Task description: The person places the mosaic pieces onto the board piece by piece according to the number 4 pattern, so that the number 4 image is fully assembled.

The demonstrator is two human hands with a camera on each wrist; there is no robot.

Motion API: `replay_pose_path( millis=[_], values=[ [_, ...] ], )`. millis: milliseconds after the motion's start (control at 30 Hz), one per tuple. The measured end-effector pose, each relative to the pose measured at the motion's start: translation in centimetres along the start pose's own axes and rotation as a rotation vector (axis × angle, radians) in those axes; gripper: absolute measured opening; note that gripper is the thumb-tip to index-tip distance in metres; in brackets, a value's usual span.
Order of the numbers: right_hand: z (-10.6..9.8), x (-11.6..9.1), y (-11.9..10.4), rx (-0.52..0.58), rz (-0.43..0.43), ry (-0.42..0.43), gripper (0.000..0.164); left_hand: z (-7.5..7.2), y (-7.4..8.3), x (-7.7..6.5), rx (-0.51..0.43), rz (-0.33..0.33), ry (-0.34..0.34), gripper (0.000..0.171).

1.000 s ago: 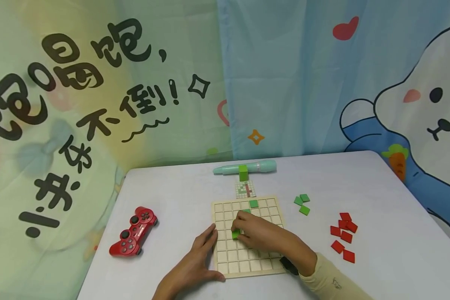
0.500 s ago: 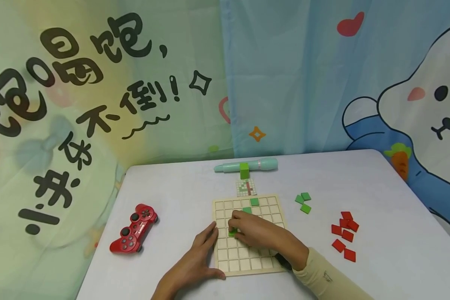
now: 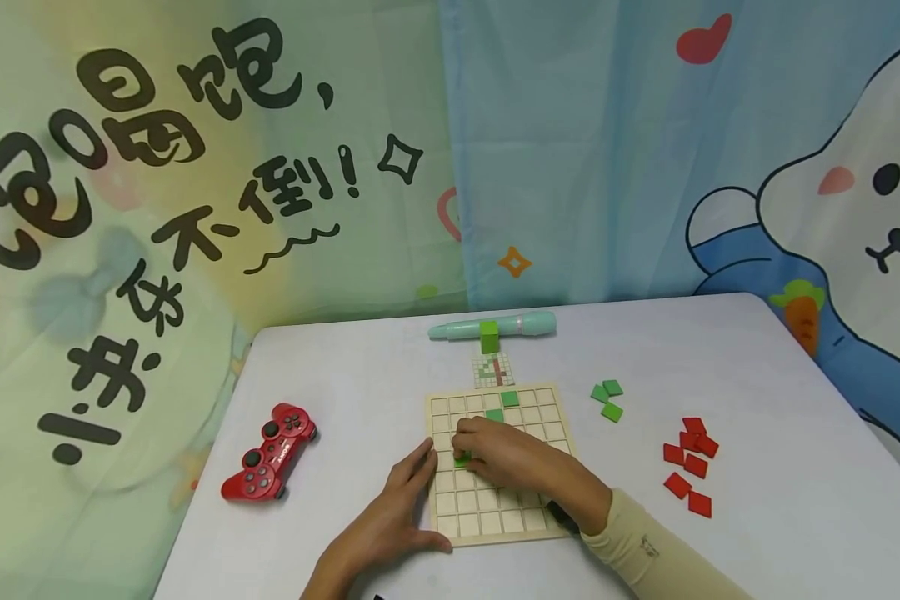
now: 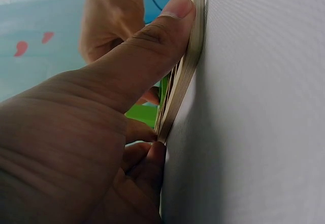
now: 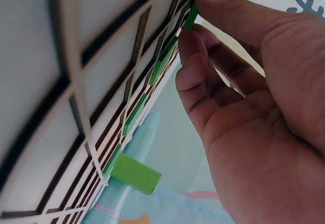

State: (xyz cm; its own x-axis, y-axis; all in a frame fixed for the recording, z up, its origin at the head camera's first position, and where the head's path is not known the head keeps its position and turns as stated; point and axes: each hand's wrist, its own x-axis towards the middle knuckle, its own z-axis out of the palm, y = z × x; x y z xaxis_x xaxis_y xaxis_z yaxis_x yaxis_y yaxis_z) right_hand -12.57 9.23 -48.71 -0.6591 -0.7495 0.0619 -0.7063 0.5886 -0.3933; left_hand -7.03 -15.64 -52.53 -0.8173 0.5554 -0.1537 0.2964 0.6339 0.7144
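Note:
A wooden grid board (image 3: 465,503) lies on the white table. My left hand (image 3: 390,518) rests at its near left corner, fingers along the left edge and thumb (image 4: 170,23) against the near edge. Over the left-middle cells my right hand (image 3: 504,450) pinches a green square tile (image 3: 461,461) between thumb and fingers. In the right wrist view this tile (image 5: 191,17) is tilted at the grid surface; whether it sits fully in a cell is hard to tell. Further green tiles (image 3: 510,398) lie in cells toward the far side, one partly behind my right hand.
Beyond the board lie a small pattern card (image 3: 492,371), a green cube (image 3: 489,337) and a teal pen (image 3: 532,323). Several loose red tiles (image 3: 695,465) and three green tiles (image 3: 611,412) are on the right. A red game controller (image 3: 270,457) lies at left.
My right hand has shifted slightly left across the board with the green tile between its fingers. The left hand stays at the board's corner. The head view has tilted a little.

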Motion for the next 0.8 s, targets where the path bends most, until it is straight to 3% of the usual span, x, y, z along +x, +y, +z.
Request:
replay_pose_path(
  millis=[433,600,700,800],
  values=[
    [0.1,0.0,0.1,-0.168,-0.082,0.101,0.015,0.0,0.0,0.2,0.011,0.007,0.011,0.124],
    [-0.6,-1.2,0.7,-0.083,-0.059,0.048,0.007,0.1,0.1,0.2,0.012,0.001,0.005,0.124],
    [-1.4,-2.8,1.8,0.027,0.021,0.066,0.014,0.0,0.2,0.1,0.016,-0.001,0.005,0.124],
    [-2.5,-4.8,3.7,0.128,0.207,0.176,0.019,0.0,0.2,0.0,0.026,0.002,0.011,0.125]
  ],
)
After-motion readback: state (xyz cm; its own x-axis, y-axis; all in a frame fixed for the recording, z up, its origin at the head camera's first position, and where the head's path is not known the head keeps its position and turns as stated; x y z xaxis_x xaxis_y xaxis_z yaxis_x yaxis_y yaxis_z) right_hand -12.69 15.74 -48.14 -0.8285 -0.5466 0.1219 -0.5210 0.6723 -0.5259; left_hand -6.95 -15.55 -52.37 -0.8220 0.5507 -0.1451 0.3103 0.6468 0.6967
